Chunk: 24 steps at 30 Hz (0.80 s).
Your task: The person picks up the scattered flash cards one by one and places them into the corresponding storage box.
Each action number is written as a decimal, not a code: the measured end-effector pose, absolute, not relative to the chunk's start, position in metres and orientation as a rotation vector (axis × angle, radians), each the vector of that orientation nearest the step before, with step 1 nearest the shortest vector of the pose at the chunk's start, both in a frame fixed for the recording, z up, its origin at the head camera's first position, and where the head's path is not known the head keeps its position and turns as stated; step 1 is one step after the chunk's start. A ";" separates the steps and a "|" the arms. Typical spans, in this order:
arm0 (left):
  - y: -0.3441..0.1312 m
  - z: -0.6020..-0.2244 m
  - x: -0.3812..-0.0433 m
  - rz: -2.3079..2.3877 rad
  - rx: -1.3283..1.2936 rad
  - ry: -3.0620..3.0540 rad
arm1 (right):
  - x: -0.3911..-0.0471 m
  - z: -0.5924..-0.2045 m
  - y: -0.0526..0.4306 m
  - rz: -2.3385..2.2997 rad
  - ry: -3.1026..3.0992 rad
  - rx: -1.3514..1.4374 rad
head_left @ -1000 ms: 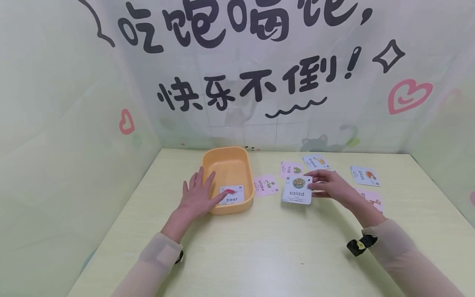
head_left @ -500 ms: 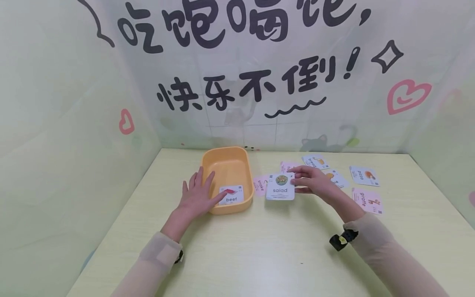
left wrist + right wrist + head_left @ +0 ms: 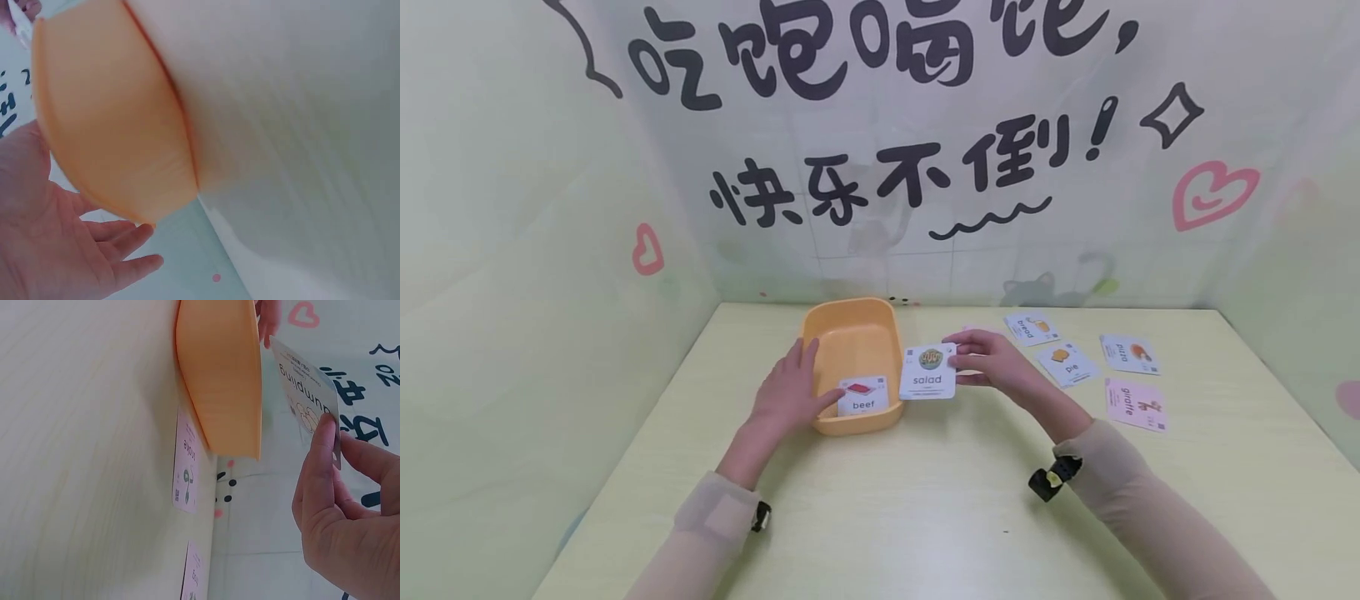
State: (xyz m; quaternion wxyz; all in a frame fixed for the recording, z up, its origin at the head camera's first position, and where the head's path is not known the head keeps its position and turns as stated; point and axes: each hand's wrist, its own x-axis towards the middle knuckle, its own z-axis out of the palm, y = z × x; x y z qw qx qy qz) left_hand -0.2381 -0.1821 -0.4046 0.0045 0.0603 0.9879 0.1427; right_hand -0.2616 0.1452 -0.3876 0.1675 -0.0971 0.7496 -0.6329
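My right hand point(image 3: 1000, 367) pinches a flashcard marked "salad" point(image 3: 928, 379) by its right edge, thumb and fingers on opposite faces. The flashcard is raised beside the right rim of an orange tray point(image 3: 852, 346) and overlaps that rim in the head view. Its other face, with the word "dumpling" point(image 3: 303, 384), shows in the right wrist view. Inside the tray, at the near end, a "beef" flashcard point(image 3: 863, 398) leans. My left hand point(image 3: 786, 393) rests at the tray's left rim with spread fingers, its thumb reaching over the rim.
Pale flashcards for bread point(image 3: 1032, 328), pie point(image 3: 1069, 365) and pizza point(image 3: 1130, 354) lie right of the tray, with a pink giraffe one point(image 3: 1135, 404). Pink snake point(image 3: 185, 459) and frog point(image 3: 192, 575) flashcards lie near the tray. A printed backdrop point(image 3: 880, 267) stands behind the table.
My right hand has carried the salad flashcard leftward to the tray's right rim, uncovering the pie and giraffe flashcards. My left hand has stayed at the tray; the head view has shifted slightly.
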 end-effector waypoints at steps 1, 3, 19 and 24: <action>-0.184 -0.403 -0.239 0.487 0.175 3.091 | -0.261 -0.387 0.143 -1.800 2.131 -0.277; -0.188 -0.398 -0.241 0.612 0.140 3.065 | -0.261 -0.386 0.139 -1.795 2.129 -0.276; -0.217 -0.393 -0.255 1.234 -0.012 2.716 | -0.262 -0.383 0.120 -1.809 2.116 -0.243; -0.215 -0.392 -0.256 1.256 -0.022 2.700 | -0.264 -0.383 0.111 -1.816 2.108 -0.224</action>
